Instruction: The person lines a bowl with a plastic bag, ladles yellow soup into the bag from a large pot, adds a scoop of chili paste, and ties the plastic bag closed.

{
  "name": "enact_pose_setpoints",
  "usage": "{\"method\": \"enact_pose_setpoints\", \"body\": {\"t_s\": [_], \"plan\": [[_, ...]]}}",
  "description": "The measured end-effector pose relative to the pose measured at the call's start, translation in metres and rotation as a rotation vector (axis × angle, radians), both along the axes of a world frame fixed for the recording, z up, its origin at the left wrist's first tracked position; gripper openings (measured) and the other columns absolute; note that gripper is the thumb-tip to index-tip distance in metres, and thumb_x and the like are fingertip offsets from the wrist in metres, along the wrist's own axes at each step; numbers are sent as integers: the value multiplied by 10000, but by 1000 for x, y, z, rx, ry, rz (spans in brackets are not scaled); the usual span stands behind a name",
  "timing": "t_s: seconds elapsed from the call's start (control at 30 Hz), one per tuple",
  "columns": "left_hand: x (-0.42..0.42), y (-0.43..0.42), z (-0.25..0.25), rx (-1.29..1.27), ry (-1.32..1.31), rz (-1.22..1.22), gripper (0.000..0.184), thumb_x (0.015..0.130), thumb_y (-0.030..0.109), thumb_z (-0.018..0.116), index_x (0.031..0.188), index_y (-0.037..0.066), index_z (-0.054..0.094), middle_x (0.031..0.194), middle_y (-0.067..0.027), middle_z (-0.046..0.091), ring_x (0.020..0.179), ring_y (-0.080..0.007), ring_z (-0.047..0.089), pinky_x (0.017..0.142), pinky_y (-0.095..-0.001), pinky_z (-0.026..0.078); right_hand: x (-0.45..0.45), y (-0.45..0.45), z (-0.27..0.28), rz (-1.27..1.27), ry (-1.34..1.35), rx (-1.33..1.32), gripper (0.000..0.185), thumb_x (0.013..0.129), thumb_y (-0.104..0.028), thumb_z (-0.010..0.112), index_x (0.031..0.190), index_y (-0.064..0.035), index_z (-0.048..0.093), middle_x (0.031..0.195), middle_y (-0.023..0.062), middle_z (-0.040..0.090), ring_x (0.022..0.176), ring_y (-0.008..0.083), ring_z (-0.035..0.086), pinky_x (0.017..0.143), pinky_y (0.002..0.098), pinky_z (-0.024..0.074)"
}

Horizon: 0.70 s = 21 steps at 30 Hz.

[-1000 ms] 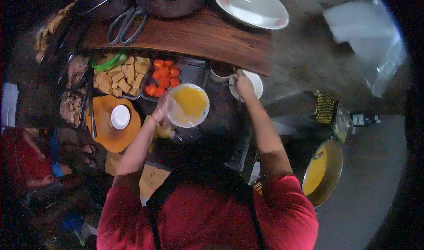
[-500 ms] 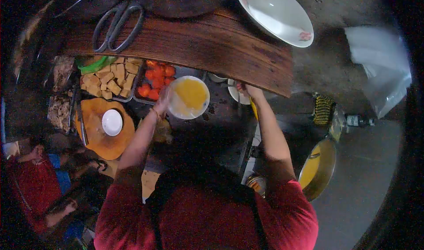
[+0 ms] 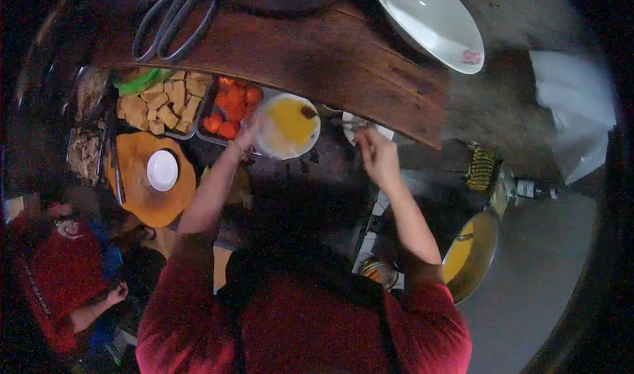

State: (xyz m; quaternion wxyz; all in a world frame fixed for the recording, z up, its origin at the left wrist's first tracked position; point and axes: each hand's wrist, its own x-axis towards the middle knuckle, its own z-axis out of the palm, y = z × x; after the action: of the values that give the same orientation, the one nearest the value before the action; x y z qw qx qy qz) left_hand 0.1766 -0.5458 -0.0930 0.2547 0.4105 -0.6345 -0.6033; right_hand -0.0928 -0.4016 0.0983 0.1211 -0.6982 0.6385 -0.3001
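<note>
My left hand (image 3: 248,134) grips the left rim of a white bowl (image 3: 269,144) of yellow liquid, with a dark brown patch near its upper right. Over a small white dish (image 3: 387,134), partly under the wooden board, my right hand (image 3: 378,151) is closed in a pinch on a thin utensil (image 3: 349,123), which is blurred. Left of the bowl stand a tray of red-orange pieces (image 3: 231,103) and a tray of tan cubes (image 3: 158,106). A small white cup (image 3: 162,170) rests on an orange-brown round board (image 3: 142,199).
A wooden board (image 3: 297,50) crosses the top, with scissors (image 3: 175,24) and an oval white dish (image 3: 429,21) there. At the right are a pan of yellow liquid (image 3: 465,258) and a plastic bag (image 3: 571,110). Another person (image 3: 59,268) in red is at the lower left.
The dark brown patch now shows in the bowl's yellow liquid. My right hand has come out from near the board's edge, and its utensil shows. The bowl sits slightly higher and further right.
</note>
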Motion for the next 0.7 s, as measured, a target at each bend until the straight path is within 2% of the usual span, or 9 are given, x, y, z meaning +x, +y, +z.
{"method": "enact_pose_setpoints", "body": {"t_s": [0.03, 0.13, 0.3, 0.4, 0.47, 0.57, 0.63, 0.67, 0.7], "plan": [[1, -1, -1, 5, 5, -5, 558, 884, 456, 306, 1291, 74, 303, 1228, -76, 433, 1132, -192, 398, 955, -326, 331, 9, 5, 1, 69, 76, -128, 60, 775, -2, 508, 827, 3, 535, 705, 192, 539, 661, 342, 557, 569, 334, 443], [1, -1, -8, 40, 22, -22, 554, 884, 451, 316, 1293, 77, 301, 1230, -78, 432, 1133, -194, 398, 955, -324, 328, 8, 6, 3, -1, 84, -176, 74, 753, 8, 516, 824, 4, 537, 670, 184, 537, 659, 349, 552, 565, 346, 443], [0, 7, 6, 209, 66, -94, 548, 883, 442, 331, 1296, 83, 299, 1232, -80, 430, 1136, -196, 397, 954, -319, 324, -30, -40, -69, -163, 230, -161, 85, 732, -31, 534, 803, -5, 571, 654, 204, 530, 667, 357, 548, 591, 399, 438], [-1, 23, 41, 441, 93, -199, 545, 883, 436, 340, 1299, 87, 297, 1234, -82, 429, 1138, -198, 397, 954, -317, 322, -50, -64, -119, -239, 105, -146, 103, 739, -70, 541, 803, -16, 601, 717, 205, 545, 703, 360, 547, 629, 418, 429], [-2, 27, 43, 552, 102, -248, 543, 882, 433, 346, 1300, 89, 296, 1235, -83, 429, 1139, -199, 397, 954, -315, 320, -53, -68, -120, -149, 246, -48, 126, 714, -98, 581, 811, -29, 620, 817, 205, 549, 800, 350, 532, 687, 423, 422], [13, 5, -92, 729, -14, -482, 531, 869, 450, 378, 1238, 68, 386, 1226, -71, 437, 1052, -133, 465, 898, -307, 401, -2, -65, -45, -138, 356, -79, 158, 734, -160, 580, 810, -28, 623, 898, 187, 546, 896, 318, 499, 773, 400, 399], [-10, 44, 23, 622, -3, -574, 607, 842, 505, 392, 1304, 128, 280, 1275, -58, 382, 1114, -140, 399, 939, -324, 342, 26, -60, -41, -77, 342, 5, 190, 756, -190, 563, 835, -28, 620, 903, 180, 550, 911, 309, 491, 798, 388, 389], [-22, 64, 86, 566, 3, -616, 656, 828, 533, 400, 1338, 158, 227, 1300, -52, 355, 1145, -144, 366, 960, -333, 312, 32, -63, -57, 209, 55, 87, 222, 791, -223, 523, 854, -29, 612, 903, 150, 557, 905, 275, 497, 811, 354, 378], [-26, 72, 83, 573, 6, -609, 656, 828, 533, 400, 1338, 158, 227, 1300, -52, 355, 1145, -144, 366, 960, -333, 312, 39, -63, -67, 490, -237, 168, 260, 825, -257, 484, 873, -31, 603, 904, 119, 565, 900, 242, 503, 823, 321, 368]]}}
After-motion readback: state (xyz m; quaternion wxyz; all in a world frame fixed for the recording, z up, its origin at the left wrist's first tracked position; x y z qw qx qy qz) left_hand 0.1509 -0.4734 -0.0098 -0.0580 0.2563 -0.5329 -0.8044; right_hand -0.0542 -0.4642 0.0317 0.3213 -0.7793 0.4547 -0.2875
